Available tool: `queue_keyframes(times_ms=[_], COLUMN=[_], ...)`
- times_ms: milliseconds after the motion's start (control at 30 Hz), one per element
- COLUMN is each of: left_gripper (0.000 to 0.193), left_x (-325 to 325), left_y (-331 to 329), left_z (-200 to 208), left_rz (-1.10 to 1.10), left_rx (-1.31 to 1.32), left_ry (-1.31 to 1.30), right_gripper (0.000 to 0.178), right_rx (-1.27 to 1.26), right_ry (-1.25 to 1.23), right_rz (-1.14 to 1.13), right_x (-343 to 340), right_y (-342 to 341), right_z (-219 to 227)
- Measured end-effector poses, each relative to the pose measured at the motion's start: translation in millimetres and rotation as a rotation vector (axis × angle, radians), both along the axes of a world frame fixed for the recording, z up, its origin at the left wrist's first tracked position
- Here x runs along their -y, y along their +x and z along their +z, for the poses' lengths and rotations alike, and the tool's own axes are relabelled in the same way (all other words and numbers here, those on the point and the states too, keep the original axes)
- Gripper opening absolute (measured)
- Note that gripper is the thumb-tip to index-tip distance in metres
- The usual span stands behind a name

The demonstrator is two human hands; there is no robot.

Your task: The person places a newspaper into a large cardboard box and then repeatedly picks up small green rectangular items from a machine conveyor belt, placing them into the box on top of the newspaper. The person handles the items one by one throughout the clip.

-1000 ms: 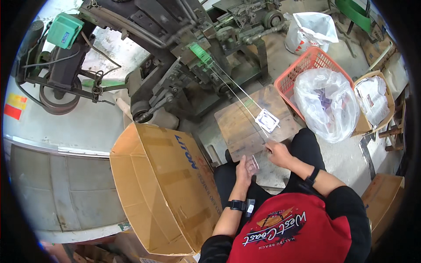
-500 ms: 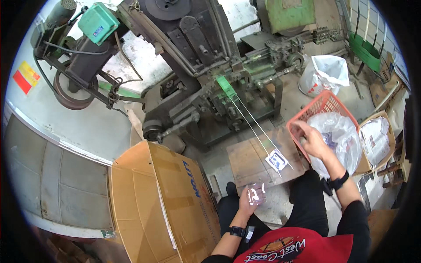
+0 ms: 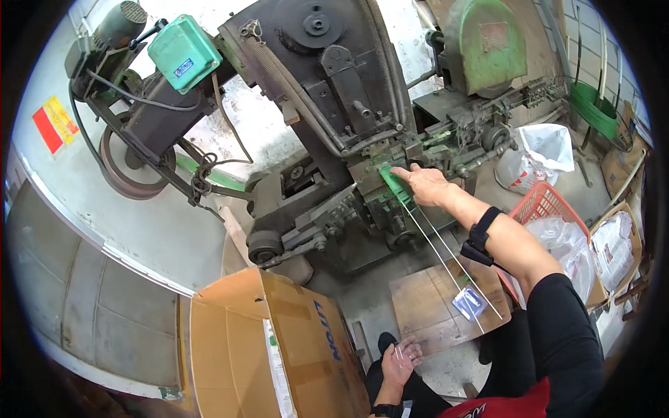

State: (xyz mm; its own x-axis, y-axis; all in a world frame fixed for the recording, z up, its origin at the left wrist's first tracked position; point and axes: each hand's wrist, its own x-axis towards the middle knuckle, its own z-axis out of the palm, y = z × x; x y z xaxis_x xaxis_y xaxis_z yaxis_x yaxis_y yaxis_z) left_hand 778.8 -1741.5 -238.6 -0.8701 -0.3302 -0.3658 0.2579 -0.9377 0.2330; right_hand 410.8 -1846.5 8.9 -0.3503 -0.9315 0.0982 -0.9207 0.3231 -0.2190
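My right hand (image 3: pixel 426 185) reaches out to the machine, its fingertips together at the top of a green chute (image 3: pixel 396 182); anything between them is hidden. Two thin pale rods (image 3: pixel 439 249) slope from the chute toward me. Across their lower part lies a clear plastic pack (image 3: pixel 469 302) with a blue and white insert. Low in front of me, my left hand (image 3: pixel 399 362) is palm up with fingers partly curled around a clear plastic piece (image 3: pixel 398 352), which shows mostly as glare.
A dark machine (image 3: pixel 341 83) fills the far middle. Beneath the rods is a brown board (image 3: pixel 425 296). A large cardboard box (image 3: pixel 293 334) stands left. Right are a red basket (image 3: pixel 550 202) with a plastic bag (image 3: pixel 561 244), a carton of papers (image 3: pixel 613 244) and a white bag (image 3: pixel 536 157).
My right hand has moved from beside the red basket forward and left to the green chute. My left hand stays low, palm up. The view has shifted, and the pack remains on the rods.
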Motion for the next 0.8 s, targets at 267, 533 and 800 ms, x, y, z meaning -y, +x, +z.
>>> queue_keyframes(times_ms=[267, 533, 800], left_gripper=[0.057, 0.059, 0.056], left_x=[4, 3, 5], left_y=[-6, -13, -11], left_z=[-9, -18, -17], left_rz=[0.054, 0.046, 0.058], left_rx=[0.05, 0.054, 0.047], left_ry=[0.046, 0.043, 0.055], right_gripper=[0.029, 0.061, 0.065], right_rx=[0.115, 0.01, -0.027], right_ry=[-0.117, -0.203, -0.14], right_rz=[0.04, -0.001, -0.06], right_x=[0, -9, 27], right_y=[0, 6, -4], right_z=[-3, -12, -21])
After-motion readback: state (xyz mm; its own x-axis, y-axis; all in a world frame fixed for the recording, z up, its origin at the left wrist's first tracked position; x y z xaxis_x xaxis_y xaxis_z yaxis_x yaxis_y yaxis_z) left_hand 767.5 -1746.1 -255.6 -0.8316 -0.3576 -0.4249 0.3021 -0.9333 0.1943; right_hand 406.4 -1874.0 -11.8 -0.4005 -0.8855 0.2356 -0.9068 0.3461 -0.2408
